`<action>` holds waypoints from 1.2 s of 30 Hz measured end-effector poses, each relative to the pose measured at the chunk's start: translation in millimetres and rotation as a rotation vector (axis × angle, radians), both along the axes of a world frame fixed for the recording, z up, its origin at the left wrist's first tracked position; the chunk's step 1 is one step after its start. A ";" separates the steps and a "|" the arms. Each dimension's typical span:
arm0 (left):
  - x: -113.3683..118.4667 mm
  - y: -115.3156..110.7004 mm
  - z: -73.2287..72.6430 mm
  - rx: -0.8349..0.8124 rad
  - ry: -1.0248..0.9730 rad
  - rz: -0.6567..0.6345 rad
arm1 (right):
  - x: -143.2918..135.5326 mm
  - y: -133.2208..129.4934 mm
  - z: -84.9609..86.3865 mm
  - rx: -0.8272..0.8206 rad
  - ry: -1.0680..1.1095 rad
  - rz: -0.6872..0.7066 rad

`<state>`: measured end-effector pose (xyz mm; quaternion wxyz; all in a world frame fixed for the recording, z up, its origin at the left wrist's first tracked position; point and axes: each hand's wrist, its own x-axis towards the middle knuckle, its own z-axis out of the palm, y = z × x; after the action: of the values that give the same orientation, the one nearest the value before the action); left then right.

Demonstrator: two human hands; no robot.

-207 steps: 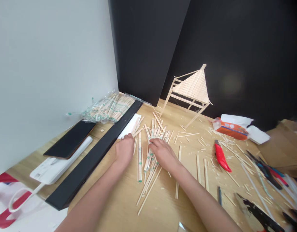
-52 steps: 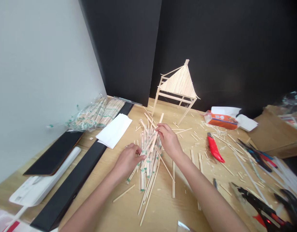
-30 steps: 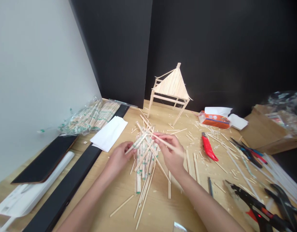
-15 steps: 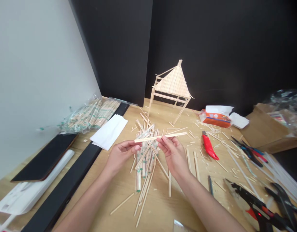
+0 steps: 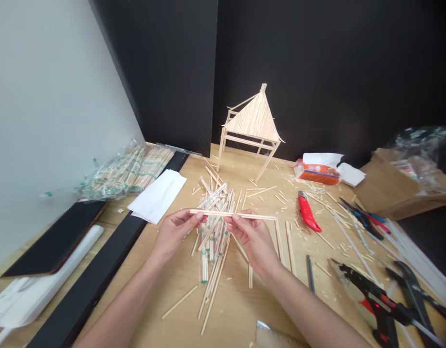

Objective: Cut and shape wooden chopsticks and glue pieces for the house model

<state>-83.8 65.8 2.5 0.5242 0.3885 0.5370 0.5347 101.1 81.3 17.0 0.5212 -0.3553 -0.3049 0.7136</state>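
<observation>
Between my hands a pale pair of wooden chopsticks (image 5: 215, 212) is stretched out nearly level above the table. My left hand (image 5: 177, 231) pinches it near its left end, thumb on the near side. Further right, my right hand (image 5: 252, 238) grips it around the middle with thumb and fingers, and the other end sticks out past that hand. Beneath lies a heap of wrapped chopsticks (image 5: 204, 268) and loose sticks (image 5: 215, 287). Behind stands a small stick-built pavilion (image 5: 255, 121) with a sloped roof on thin legs.
At right lie a red-handled knife (image 5: 309, 212), a dark pen (image 5: 310, 273), a glue gun (image 5: 375, 295), pliers (image 5: 364, 222) and an orange tissue pack (image 5: 317, 173). On the left are bagged chopsticks (image 5: 128, 169), white paper (image 5: 159, 195) and a black phone-like slab (image 5: 56, 239).
The chopsticks have gone from tilting up at the right to nearly level. My left thumb now presses on their left end. The whole view has shifted slightly.
</observation>
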 end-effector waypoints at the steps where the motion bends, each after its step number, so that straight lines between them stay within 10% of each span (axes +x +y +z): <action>1: -1.0 0.3 -0.8 -0.001 -0.003 0.008 | 3.4 -1.4 0.0 0.012 -0.022 0.006; 6: -7.4 2.4 -3.5 -0.013 0.001 0.001 | 44.4 -14.3 2.6 0.184 -0.395 -0.120; 11: 3.5 -0.7 -4.6 -0.047 0.181 -0.126 | 88.9 -59.6 3.1 0.463 -0.982 0.195; 17: 38.2 -11.9 -9.2 -0.076 0.294 -0.321 | 101.1 -109.8 -8.1 0.822 -1.511 0.240; 26: 67.9 -6.5 -37.6 0.550 1.348 -0.505 | 118.8 -124.4 -21.9 0.794 -1.568 -0.069; 36: 6.9 1.7 -44.1 0.524 1.444 -0.565 | 88.9 -103.7 -12.5 0.991 -1.914 0.068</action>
<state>-77.0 67.5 -41.6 0.0563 0.8678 0.4816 0.1085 190.1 -22.3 4.5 0.1319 -0.5067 -0.8506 -0.0492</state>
